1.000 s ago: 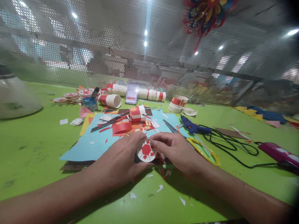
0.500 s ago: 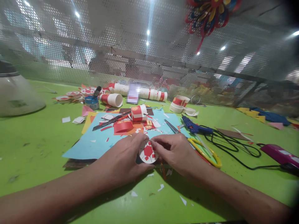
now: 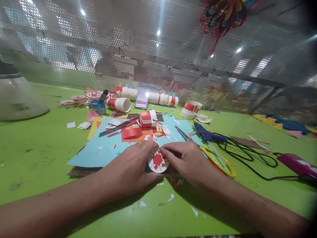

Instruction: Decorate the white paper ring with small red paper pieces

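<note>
My left hand (image 3: 138, 162) curves round the left side of a small white paper disc (image 3: 158, 159), its fingers above and its thumb below. A red hexagon fills the disc's middle, with small red pieces and thin dark lines round it. At the disc's upper right edge, the pinched thumb and finger of my right hand (image 3: 189, 162) touch it; any small piece between the fingertips is hidden. Beyond both hands lies a light blue paper sheet (image 3: 96, 150), bearing a cut red-and-white paper cup (image 3: 148, 119), a curved red strip (image 3: 131, 133) and scraps.
Yellow-handled scissors (image 3: 218, 162) and a blue glue gun (image 3: 208, 134) with its black cord lie on the right. A blue jar (image 3: 98, 107), patterned discs (image 3: 94, 95) and a row of stacked cups (image 3: 158, 98) stand behind. Paper scraps (image 3: 170, 197) litter the green table (image 3: 111, 215).
The camera view has shifted very slightly. Both hands keep the same hold at the disc, and nothing else has visibly moved.
</note>
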`<act>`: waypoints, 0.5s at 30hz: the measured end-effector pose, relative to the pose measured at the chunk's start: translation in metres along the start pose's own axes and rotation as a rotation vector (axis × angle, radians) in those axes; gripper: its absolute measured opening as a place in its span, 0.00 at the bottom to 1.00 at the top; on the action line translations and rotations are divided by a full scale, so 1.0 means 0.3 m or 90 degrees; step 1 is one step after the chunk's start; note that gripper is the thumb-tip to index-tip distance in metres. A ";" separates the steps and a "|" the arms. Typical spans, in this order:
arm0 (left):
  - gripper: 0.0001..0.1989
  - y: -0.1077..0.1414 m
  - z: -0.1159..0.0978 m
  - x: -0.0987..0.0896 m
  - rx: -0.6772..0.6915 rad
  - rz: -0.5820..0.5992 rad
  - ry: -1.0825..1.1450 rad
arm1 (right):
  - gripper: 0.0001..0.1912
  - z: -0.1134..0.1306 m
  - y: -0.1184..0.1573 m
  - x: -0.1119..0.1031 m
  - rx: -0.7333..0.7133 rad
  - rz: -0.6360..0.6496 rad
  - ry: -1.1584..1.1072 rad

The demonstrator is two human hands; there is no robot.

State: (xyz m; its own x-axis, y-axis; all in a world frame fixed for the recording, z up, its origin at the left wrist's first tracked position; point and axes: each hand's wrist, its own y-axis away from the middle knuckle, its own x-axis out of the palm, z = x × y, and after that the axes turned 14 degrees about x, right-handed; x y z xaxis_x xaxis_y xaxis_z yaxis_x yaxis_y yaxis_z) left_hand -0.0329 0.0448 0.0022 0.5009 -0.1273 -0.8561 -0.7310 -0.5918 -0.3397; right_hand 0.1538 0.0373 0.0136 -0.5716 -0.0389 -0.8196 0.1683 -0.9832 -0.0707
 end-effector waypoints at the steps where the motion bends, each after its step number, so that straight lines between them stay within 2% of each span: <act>1: 0.11 0.001 0.000 0.000 0.001 -0.001 0.001 | 0.15 0.001 0.000 -0.001 0.003 0.002 -0.002; 15: 0.10 0.006 0.005 0.005 0.013 -0.003 0.006 | 0.15 0.006 0.002 0.000 0.018 0.005 -0.006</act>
State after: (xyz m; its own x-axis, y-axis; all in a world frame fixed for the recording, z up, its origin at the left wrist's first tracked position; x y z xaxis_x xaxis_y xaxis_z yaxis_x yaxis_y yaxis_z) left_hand -0.0342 0.0449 -0.0004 0.5088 -0.1325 -0.8506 -0.7377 -0.5764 -0.3515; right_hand 0.1525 0.0363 0.0145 -0.5776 -0.0488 -0.8149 0.1499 -0.9876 -0.0471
